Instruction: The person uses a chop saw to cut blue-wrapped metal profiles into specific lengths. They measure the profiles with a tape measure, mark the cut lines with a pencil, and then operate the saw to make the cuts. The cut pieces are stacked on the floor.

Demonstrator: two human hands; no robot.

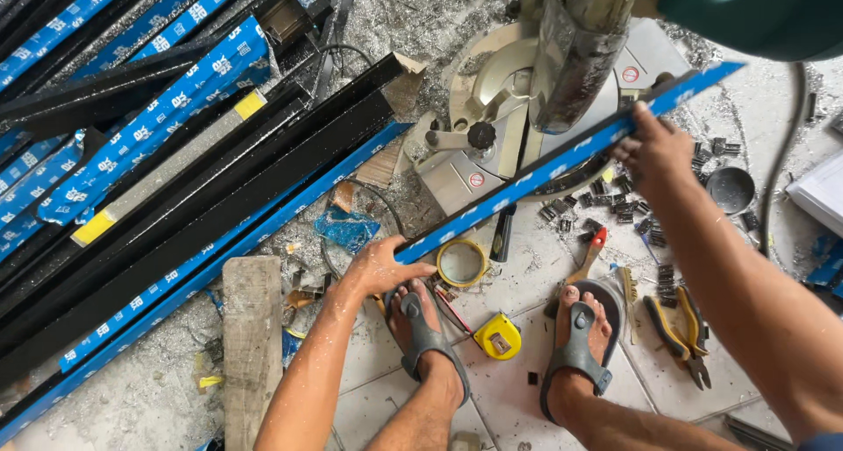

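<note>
Both hands, left hand [379,268] and right hand [654,150], grip the blue-taped strip [544,168].

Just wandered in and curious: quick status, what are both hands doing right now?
Left hand and right hand each grip the blue-taped strip. Strip slants across the saw base. Tape roll, tape measure, pliers lie underneath by the feet.

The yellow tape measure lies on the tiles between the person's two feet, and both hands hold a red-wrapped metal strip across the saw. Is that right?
Not quite: the head view shows the strip wrapped in blue, not red. The left hand and right hand hold it, and the yellow tape measure does lie between the feet.
</note>
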